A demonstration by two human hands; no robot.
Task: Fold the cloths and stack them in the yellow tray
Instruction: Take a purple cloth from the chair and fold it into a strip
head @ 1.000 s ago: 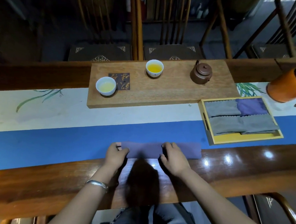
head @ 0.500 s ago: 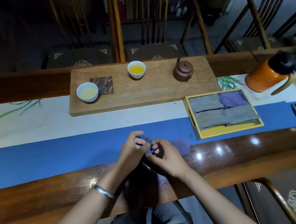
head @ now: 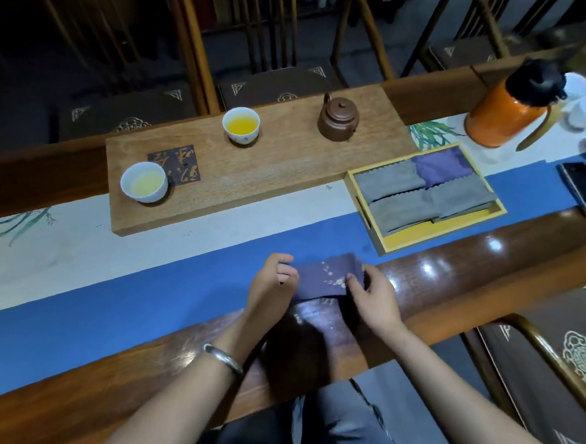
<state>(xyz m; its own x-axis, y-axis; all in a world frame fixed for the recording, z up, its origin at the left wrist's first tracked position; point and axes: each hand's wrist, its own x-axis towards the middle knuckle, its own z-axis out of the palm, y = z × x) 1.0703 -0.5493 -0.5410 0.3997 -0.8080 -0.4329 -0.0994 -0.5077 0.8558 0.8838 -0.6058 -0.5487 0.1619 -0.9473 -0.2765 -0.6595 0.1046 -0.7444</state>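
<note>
A small purple cloth (head: 322, 278) with a pale flower embroidery lies folded on the blue runner at the table's near edge. My left hand (head: 272, 282) holds its left edge with curled fingers. My right hand (head: 371, 293) pinches its right side, fingers over the top. The yellow tray (head: 456, 228) sits to the upper right and holds three folded grey cloths (head: 393, 183) and one folded purple cloth (head: 440, 167).
A wooden board (head: 270, 172) behind the cloth carries two tea cups (head: 145, 182) (head: 241, 126), a dark coaster and a brown teapot (head: 339, 120). An orange flask (head: 507, 111) and a phone (head: 585, 188) lie at the far right. Chairs stand behind and to my right.
The long purple strip has been folded in half into a small rectangle with the embroidery on top. Both hands came together and now sit at its two sides.
</note>
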